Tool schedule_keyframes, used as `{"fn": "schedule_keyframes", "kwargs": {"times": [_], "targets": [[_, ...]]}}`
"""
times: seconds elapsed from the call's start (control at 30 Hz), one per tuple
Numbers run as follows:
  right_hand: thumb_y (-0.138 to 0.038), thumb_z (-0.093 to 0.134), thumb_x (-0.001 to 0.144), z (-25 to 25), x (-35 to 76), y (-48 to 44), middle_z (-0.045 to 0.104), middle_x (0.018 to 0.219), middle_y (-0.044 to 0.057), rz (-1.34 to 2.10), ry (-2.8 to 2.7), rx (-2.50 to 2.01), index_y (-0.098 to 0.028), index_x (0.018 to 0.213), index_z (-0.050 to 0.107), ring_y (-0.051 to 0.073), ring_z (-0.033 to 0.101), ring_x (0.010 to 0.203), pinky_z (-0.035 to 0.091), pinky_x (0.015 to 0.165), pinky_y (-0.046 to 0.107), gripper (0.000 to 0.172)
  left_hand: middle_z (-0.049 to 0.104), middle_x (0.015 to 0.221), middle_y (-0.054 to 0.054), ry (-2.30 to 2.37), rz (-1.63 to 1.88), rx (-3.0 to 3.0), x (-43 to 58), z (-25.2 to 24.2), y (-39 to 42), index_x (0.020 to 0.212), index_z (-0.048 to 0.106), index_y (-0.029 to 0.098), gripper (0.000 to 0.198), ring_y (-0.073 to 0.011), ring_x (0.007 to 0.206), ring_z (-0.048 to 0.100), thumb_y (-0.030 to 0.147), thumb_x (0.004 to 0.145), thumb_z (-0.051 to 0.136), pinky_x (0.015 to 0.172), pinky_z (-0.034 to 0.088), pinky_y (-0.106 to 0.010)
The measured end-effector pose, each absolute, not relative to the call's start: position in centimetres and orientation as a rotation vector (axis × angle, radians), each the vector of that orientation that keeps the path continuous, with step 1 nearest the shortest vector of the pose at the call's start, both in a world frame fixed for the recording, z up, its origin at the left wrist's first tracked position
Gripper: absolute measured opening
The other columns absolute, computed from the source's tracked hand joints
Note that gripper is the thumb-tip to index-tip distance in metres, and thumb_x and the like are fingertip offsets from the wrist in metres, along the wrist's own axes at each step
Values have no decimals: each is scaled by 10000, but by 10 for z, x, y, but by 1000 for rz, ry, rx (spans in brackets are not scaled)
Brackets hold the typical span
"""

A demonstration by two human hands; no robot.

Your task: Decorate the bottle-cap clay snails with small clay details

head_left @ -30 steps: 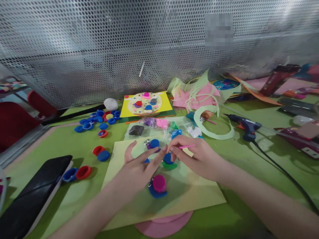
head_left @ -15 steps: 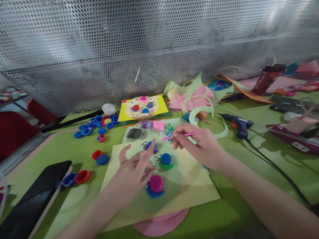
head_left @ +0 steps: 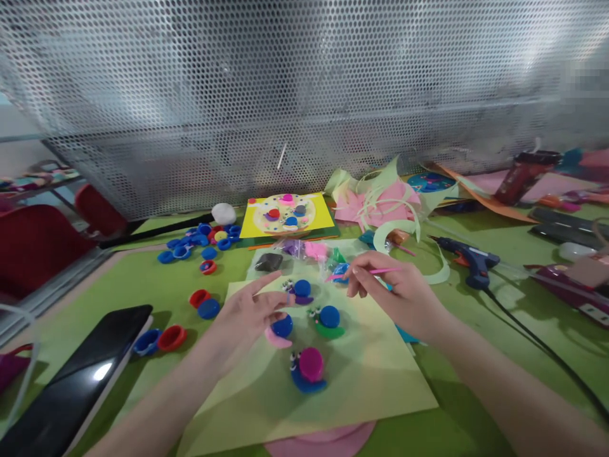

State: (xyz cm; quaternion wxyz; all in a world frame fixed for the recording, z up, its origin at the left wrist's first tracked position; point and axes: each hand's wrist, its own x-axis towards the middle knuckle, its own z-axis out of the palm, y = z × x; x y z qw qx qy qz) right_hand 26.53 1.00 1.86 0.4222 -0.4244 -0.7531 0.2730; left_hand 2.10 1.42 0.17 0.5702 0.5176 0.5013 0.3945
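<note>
Thin pink stick (head_left: 382, 271) is sitting pinched between thumb and fingertips of the right hand (head_left: 404, 295), which is closed on it; the stick is lying about level, its tip pointing left over the far edge of the pale yellow-green sheet (head_left: 375, 374) on the green table (head_left: 157, 279). Left hand (head_left: 246, 311) is hovering spread and empty over the sheet's left part, fingers apart, fingertips just beside the blue cap on pink clay (head_left: 280, 330); touching or not, cannot tell. Three more cap figures are lying on the sheet: blue cap on purple clay (head_left: 302, 291) between the two hands, blue cap on green clay (head_left: 329, 320) just right of the left hand, magenta cap on blue clay (head_left: 309, 369) nearest the camera. A pink round piece (head_left: 323, 439) is peeking from under the sheet's near edge. Small clay bags (head_left: 309, 249) and a dark grey lump (head_left: 269, 261) are lying just past the sheet. Behind them a yellow card (head_left: 288, 216) is carrying a round decorated disc. A pile of blue caps (head_left: 197, 241) is sitting far left, with loose red and blue caps (head_left: 202, 303) nearer the sheet. A black phone (head_left: 76, 381) is lying at the left edge. A blue glue gun (head_left: 469, 257) is lying to the right, well apart from the right hand. Paper scraps (head_left: 380, 200) are heaped against the perforated metal wall (head_left: 285, 95).
</note>
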Motion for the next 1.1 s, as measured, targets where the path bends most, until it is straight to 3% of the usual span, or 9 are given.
{"fn": "schedule_keyframes", "kwargs": {"times": [0.13,0.37,0.57,0.7,0.93,1.03,1.1], "targets": [[-246,429,956,16,262,9,648,693,10,700,-1906,-1100,-201,812,582,138,601,640,464,541,239,214,696,674,23,1149,959,1097,20,3,13,1329,457,176,691,-174,754,680,210,699,738,707,540,-314],[-296,422,962,13,261,8,643,705,21,733,-1919,-1135,-212,802,574,149,591,643,453,511,238,237,761,728,-20,1107,954,964,21,11,8,1340,437,151,750,-215,888,694,207,679,786,665,531,-288],[-310,414,963,6,258,8,634,701,16,779,-1932,-1125,-219,793,578,141,581,629,465,531,237,253,668,544,64,1070,1008,864,22,12,7,1303,471,113,890,-179,685,667,168,516,881,575,541,-277],[-303,426,958,2,257,9,638,705,16,810,-1931,-1102,-225,809,585,143,594,648,474,525,224,232,735,645,0,1061,1012,789,24,15,6,1288,509,113,755,-124,641,660,150,611,840,586,499,-211],[-322,432,959,0,254,6,644,674,14,791,-1899,-1041,-214,816,605,135,586,605,492,551,227,249,774,898,-110,973,1018,669,26,22,0,1363,413,114,479,-166,886,713,122,903,544,666,502,-228],[-344,442,959,-2,253,5,646,655,9,759,-1873,-1020,-216,821,612,131,580,588,487,546,225,253,775,900,-105,961,1019,649,25,20,-1,1352,410,104,434,-151,882,714,162,933,506,668,511,-218],[-346,454,957,-4,253,5,649,656,6,742,-1854,-1010,-218,814,617,126,579,584,486,546,219,252,775,880,-98,967,1021,669,24,17,0,1347,411,97,511,-147,847,709,182,880,602,645,516,-210]]}}
